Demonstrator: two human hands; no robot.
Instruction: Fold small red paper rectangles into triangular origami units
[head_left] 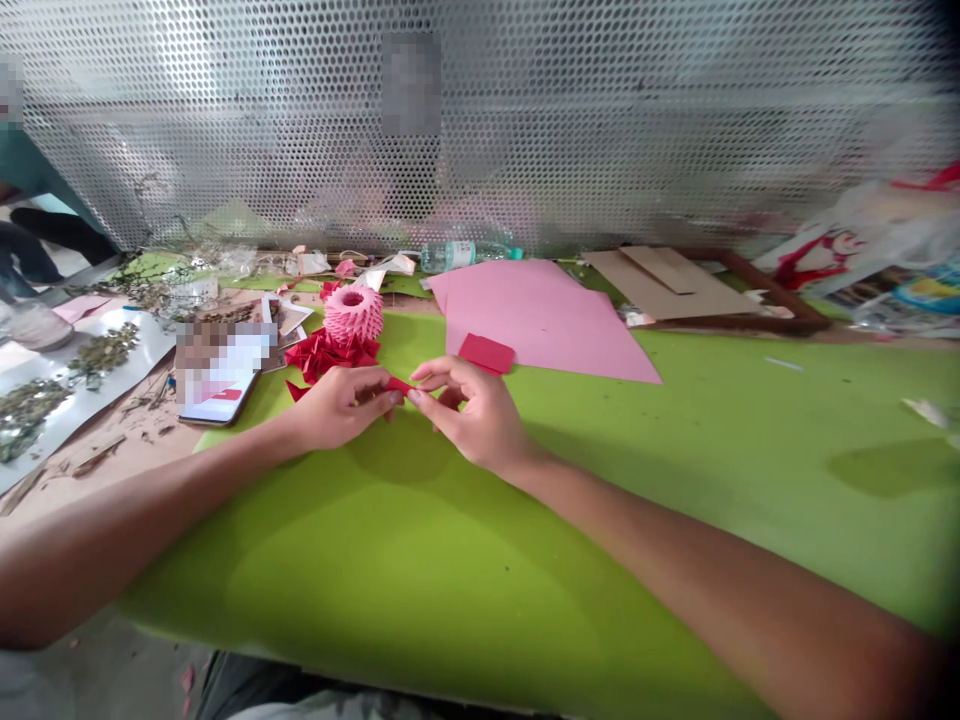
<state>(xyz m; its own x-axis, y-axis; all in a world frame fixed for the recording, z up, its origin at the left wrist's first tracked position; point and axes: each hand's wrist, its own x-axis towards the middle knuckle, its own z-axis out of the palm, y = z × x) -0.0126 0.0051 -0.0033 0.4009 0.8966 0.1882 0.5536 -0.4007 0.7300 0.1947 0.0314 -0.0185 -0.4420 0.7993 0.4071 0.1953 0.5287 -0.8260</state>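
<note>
Between my two hands is a small folded piece of red paper (398,385), held above the green table surface (360,560). My left hand (343,405) pinches its left end with thumb and forefinger. At its right end my right hand (474,408) grips it the same way, with the other fingers curled. Just beyond my left hand lies a pile of folded red paper pieces (330,352). A pink ring built of folded paper units (353,314) stands behind that pile. Flat red paper slips (487,353) rest near my right hand, on the edge of a large pink sheet (532,320).
A phone (225,385) lies at the left, partly blurred, beside dried plant bits (105,355) on white paper. Along the perforated metal panel (525,120) lie a plastic bottle (465,255) and brown cardboard (675,283) on a wooden frame. Plastic bags (870,250) sit at the far right.
</note>
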